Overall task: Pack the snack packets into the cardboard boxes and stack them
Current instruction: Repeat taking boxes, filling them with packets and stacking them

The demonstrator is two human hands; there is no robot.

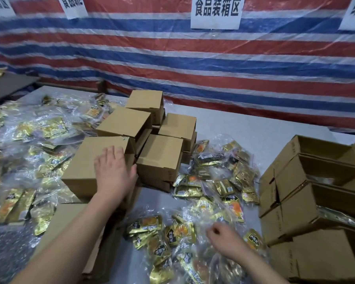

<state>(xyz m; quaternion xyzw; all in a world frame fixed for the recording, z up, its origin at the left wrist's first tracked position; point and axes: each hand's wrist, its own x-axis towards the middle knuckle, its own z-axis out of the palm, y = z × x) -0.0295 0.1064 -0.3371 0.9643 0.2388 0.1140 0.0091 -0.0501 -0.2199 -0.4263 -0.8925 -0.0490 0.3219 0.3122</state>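
left hand [114, 173] pressing flat, fingers straight, on closed box [94, 160] in stack; right hand [223, 237] pinching snack packets [172, 236] near right; open boxes [316, 181] right, waiting; many packets remaining across worktop [254, 128].

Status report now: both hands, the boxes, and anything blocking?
Left hand flat on nearest closed box, fingers straight. Right hand curled among loose snack packets. Open boxes wait at right. Nothing blocking.
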